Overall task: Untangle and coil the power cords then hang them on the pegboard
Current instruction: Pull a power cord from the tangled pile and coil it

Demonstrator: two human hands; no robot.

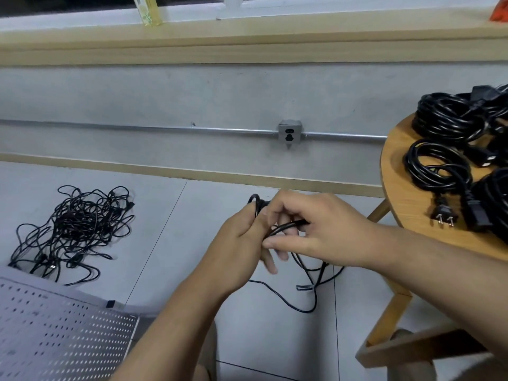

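L hand (242, 243), R hand (316, 229), both grips tight on 1 cord (288, 224), 1 tangled pile (77, 229), 3+ coils (445, 119)

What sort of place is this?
Likely a workroom or office corner: a bare wall with exposed conduit and socket, a pegboard lying on the tiled floor, coiled cords on a table, and a tangle of cords on the floor.

A grey metal outlet box (289, 133) sits on the grey concrete wall (165, 92), with a thin metal conduit (137, 128) running out from both its sides. Above is a long pale wooden window ledge (247, 42) carrying a yellow translucent bottle (145, 9). A wooden baseboard (192, 174) meets the grey tiled floor (220, 204). A round wooden surface (398, 188) stands at the right.
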